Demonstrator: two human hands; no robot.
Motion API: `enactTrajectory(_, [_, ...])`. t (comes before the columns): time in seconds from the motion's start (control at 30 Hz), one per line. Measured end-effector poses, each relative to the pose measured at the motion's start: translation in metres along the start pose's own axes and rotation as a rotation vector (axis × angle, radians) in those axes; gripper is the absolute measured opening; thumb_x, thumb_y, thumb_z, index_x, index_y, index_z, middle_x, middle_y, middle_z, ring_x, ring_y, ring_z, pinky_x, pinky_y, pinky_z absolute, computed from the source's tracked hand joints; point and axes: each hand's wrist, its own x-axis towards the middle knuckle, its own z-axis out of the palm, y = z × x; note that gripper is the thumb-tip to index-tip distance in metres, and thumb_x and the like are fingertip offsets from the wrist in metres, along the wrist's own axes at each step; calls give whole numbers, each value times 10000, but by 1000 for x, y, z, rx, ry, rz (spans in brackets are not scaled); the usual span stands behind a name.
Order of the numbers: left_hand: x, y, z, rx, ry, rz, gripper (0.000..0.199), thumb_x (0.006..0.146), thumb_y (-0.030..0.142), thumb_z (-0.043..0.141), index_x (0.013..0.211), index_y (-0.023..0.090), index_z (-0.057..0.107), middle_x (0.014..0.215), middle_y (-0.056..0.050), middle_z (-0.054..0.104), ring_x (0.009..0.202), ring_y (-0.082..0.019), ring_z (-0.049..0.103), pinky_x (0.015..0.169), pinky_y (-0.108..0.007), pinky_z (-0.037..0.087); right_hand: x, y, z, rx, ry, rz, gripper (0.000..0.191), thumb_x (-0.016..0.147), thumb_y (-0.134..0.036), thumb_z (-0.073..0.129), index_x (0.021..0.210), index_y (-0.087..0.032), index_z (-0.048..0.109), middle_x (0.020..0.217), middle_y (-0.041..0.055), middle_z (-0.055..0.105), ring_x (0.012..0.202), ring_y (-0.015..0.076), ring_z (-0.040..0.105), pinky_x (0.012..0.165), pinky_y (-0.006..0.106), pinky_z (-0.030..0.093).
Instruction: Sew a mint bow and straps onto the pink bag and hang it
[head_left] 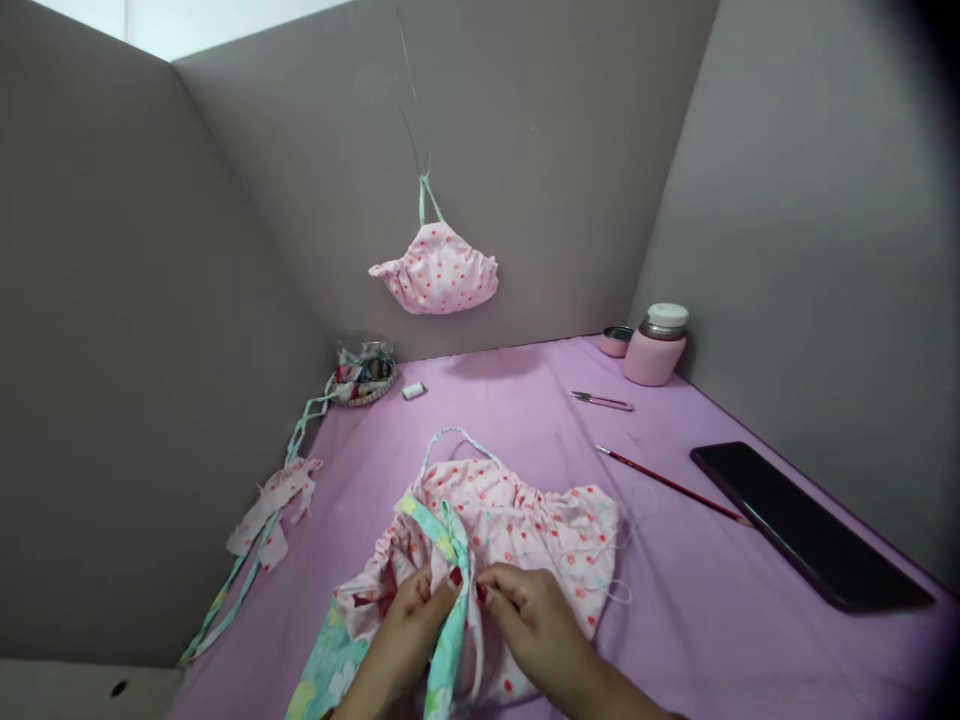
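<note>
A pink gathered cloth piece with red dots (555, 530) lies spread in front of me, with a thin cord loop at its top. A green floral fabric strip (450, 640) runs over it. My left hand (412, 625) pinches this strip between thumb and fingers. Just right of the strip, my right hand (529, 610) is closed in a pinch at the cloth; what its fingertips hold is too small to make out. Loose pale thread (621, 592) curls at the cloth's right side. More green floral fabric (330, 665) shows beside my left forearm.
Thread snips (602, 401), a red pencil-like stick (667, 482) and a black phone-like slab (806, 525) lie to the right. A pink jar (654, 352) stands behind them. Fabric scraps (276, 505) and a filled basket (367, 392) are left. A dotted pouch-like piece (442, 270) hangs ahead.
</note>
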Motion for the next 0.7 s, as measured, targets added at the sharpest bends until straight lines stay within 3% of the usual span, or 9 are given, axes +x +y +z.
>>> enactTrajectory(0.1, [-1, 1, 2, 3, 19, -2, 286, 664, 377, 714, 722, 126, 589, 601, 26, 551, 538, -85, 454, 531, -200, 351, 0, 1, 0, -2, 5, -1, 207, 791, -144, 438, 737, -144, 637, 596, 1, 596, 549, 113, 529, 518, 194, 349])
enactTrajectory(0.3, [-16, 22, 18, -142, 115, -79, 241, 607, 277, 736, 773, 160, 607, 609, 41, 578, 569, -97, 484, 581, -204, 386, 3, -1, -3, 20, -26, -51, 200, 829, -170, 431, 775, -157, 623, 633, -11, 599, 580, 103, 529, 545, 184, 352])
enactTrajectory(0.4, [-19, 26, 20, -128, 102, -79, 249, 595, 281, 740, 768, 158, 610, 608, 36, 592, 581, -108, 495, 591, -212, 393, 1, 0, -3, 37, -11, -56, 205, 824, -166, 438, 799, -161, 642, 646, -7, 610, 595, 109, 542, 568, 188, 369])
enactTrajectory(0.53, [-13, 21, 15, -69, 40, -32, 271, 602, 326, 744, 757, 152, 606, 592, 36, 586, 553, -108, 483, 590, -228, 385, 0, 0, -1, 49, 1, -36, 225, 824, -168, 436, 817, -167, 660, 670, 0, 637, 608, 119, 563, 576, 197, 378])
enactTrajectory(0.7, [-7, 8, 10, -32, 89, -35, 264, 595, 339, 752, 681, 156, 583, 544, 59, 526, 513, -92, 438, 545, -221, 348, 4, 1, 1, 103, 6, 18, 217, 817, -191, 453, 768, -163, 663, 651, 4, 634, 603, 128, 558, 555, 202, 371])
